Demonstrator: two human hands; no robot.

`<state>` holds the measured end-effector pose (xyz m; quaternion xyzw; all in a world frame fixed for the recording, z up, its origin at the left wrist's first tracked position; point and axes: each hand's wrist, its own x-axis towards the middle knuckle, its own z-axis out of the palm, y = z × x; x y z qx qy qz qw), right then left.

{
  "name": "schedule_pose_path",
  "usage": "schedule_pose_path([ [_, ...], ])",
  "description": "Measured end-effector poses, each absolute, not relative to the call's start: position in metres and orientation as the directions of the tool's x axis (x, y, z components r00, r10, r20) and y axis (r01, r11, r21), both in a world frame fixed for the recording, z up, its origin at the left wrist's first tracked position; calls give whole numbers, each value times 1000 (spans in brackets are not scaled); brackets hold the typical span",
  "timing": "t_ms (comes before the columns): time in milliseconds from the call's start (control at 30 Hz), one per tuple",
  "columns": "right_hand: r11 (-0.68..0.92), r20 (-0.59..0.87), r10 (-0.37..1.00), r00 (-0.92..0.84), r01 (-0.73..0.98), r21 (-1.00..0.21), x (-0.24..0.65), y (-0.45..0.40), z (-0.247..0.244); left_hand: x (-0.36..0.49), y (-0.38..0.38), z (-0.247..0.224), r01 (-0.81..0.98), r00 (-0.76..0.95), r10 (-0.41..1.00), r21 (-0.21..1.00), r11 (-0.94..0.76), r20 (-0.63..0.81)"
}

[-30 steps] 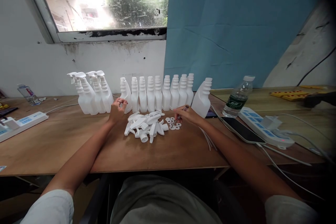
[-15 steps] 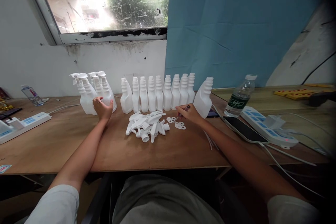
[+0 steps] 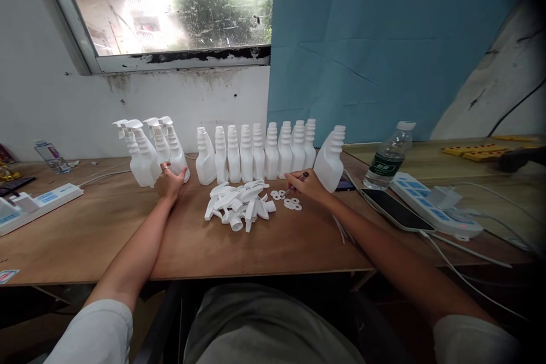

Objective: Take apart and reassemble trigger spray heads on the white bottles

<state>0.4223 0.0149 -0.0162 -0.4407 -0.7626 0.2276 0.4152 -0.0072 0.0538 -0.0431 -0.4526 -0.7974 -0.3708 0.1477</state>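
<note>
Low on the front of an assembled white spray bottle, my left hand has its thumb and fingers around the base. Several such bottles with trigger heads stand together at the left. My right hand pinches a thin pointed tool with a dark handle. Its tip points down at a small group of flat white rings. A second group of white rings lies just nearer to me. Between my hands is a heap of loose white trigger spray heads.
Headless white bottles line the back of the table, with a larger-looking one beside my right hand. Further right are a water bottle, a phone, a power strip and cables. Another power strip lies left.
My left hand has come down slightly and to the right along the spray bottle, which has shifted a little right. The right hand and its tool stay about where they were.
</note>
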Motion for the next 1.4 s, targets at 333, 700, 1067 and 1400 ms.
schedule_pose_path([
  [333,498,428,867,-257,496,-711,420,12,-15,-9,59,-45,841,-518,727,421,339,450],
  [700,484,426,875,-229,448,-752,424,19,-20,3,49,-35,855,-490,690,449,261,533],
  [1067,311,323,930,-178,-90,-946,427,26,-6,28,16,2,912,-16,302,138,-386,953],
  [1400,-128,-57,911,-409,-148,-981,432,19,4,70,3,4,465,712,-95,-569,-679,695],
])
